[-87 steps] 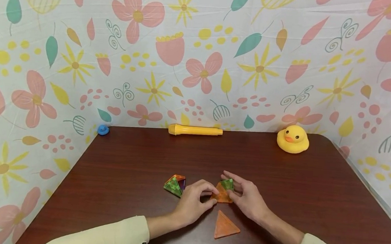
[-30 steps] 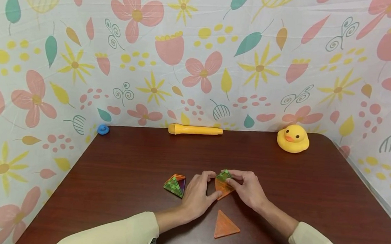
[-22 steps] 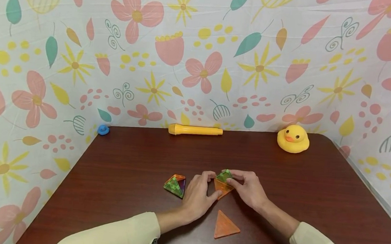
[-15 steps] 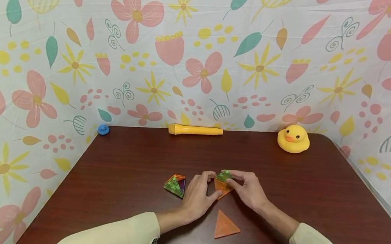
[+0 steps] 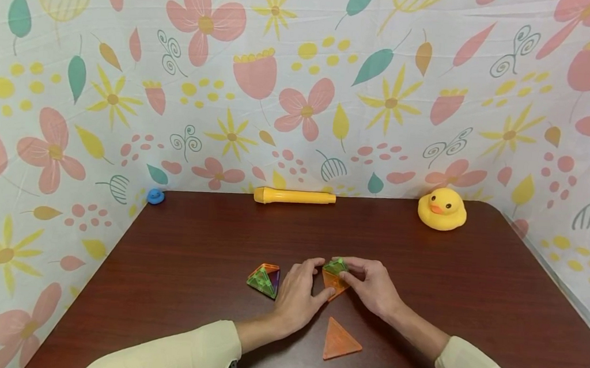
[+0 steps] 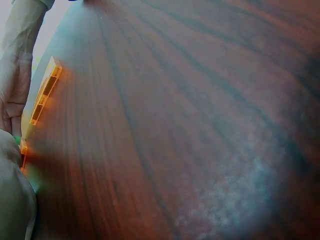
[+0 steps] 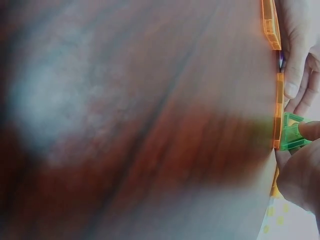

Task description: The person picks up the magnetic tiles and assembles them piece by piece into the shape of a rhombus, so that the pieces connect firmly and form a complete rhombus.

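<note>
Near mid-table, between two bare hands: translucent orange triangular tile (image 5: 330, 281), flat on dark red-brown wood-grain tabletop (image 5: 208, 229), point to the near side, with small peaked translucent green piece (image 5: 335, 266) standing along its far edge. Turned from about three seconds back: then flat edge nearest, green on the right flank. Over the last half second, only a slight drift leftward, green and orange together; to judge by that, more steadying of a joined pair than carrying. Right hand (image 5: 377, 289): thumb and forefinger pinching the green piece. Left hand (image 5: 296, 299): thumb and forefinger parted along the tile's left side; cannot tell light touch from firm hold. Green piece more frame than slab in the right wrist view, ribs thin, faces see-through. Nearer side, untouched: loose dull-faced orange triangle (image 5: 342, 343), dark blocks along its edge in the left wrist view, perhaps magnets. Just left of the left hand: angular cluster of green, orange and purple triangles (image 5: 263, 282), glossy, faces tilted. Along the back, rounder forms: little blue duck (image 5: 156, 197), smooth yellow microphone-shaped tube (image 5: 295, 197), plump yellow duck (image 5: 442, 210).
</note>
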{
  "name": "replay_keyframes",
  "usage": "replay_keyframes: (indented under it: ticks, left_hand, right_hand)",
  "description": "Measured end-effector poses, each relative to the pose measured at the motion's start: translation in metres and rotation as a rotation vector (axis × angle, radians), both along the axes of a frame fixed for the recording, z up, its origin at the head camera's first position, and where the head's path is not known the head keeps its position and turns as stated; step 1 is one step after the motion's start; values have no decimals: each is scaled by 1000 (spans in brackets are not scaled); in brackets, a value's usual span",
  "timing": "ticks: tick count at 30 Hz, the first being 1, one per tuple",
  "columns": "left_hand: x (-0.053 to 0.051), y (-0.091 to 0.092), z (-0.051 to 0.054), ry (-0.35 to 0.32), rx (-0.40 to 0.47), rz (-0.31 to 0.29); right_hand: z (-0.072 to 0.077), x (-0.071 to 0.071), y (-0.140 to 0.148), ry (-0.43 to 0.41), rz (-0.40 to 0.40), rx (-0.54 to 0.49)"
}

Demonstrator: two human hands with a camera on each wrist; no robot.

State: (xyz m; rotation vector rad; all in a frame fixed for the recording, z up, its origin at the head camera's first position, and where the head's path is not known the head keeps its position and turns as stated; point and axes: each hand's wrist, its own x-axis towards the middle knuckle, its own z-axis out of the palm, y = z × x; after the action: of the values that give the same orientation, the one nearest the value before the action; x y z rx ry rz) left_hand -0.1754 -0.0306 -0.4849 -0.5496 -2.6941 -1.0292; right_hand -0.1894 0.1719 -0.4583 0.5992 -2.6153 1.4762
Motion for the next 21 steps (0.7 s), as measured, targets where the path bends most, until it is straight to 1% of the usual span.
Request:
replay_keyframes:
  ticks: [4,9,15,21]
  left_hand:
    - [0,0,1,-17,-11,5]
    - [1,0,1,-16,-10,5]
    - [1,-1,0,-5,-9,-1]
    - [1,-1,1,-16,-28,-5]
  right_hand:
    - [-1,-1,0,6,15,-1]
    - [-1,-2,0,13,33,0]
    - [0,-1,0,-19,36,4]
    - [3,2,2,-56,42,-15]
